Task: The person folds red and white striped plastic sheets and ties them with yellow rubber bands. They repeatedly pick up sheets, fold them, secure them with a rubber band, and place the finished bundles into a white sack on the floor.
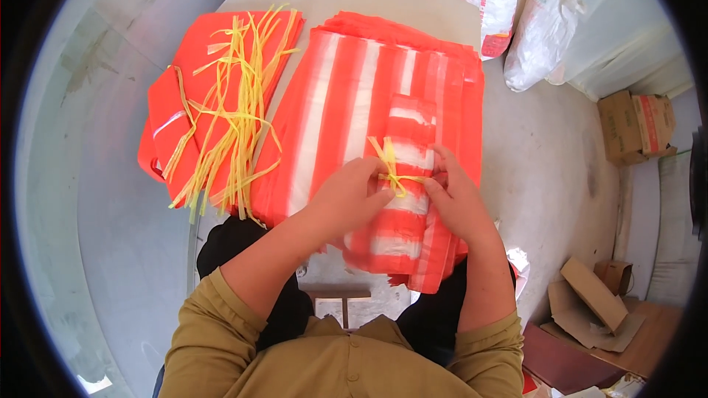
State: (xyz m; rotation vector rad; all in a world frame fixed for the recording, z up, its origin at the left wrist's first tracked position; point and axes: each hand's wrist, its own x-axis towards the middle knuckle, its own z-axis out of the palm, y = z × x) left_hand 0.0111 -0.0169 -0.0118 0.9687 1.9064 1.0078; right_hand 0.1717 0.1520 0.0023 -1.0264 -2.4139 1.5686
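A rolled bundle of red-and-white striped plastic bags (pixel 404 221) lies lengthwise over a stack of the same flat bags (pixel 335 103). Around the bundle's middle runs a yellow raffia tie (pixel 398 177) with a small loop and loose ends. My left hand (pixel 354 188) pinches the tie at its left side, fingers closed. On the other side my right hand (pixel 455 191) is closed on the tie's right end, against the bundle. To the left, many loose yellow raffia strips (pixel 240 110) lie across red folded sheets (pixel 199 51).
White printed sacks (pixel 487 0) stand along the far side, with a crumpled white bag (pixel 542 33) beside them. Cardboard boxes (pixel 636 125) sit at the right, and an opened carton (pixel 594 306) rests on a brown surface at lower right. My legs are under the near edge.
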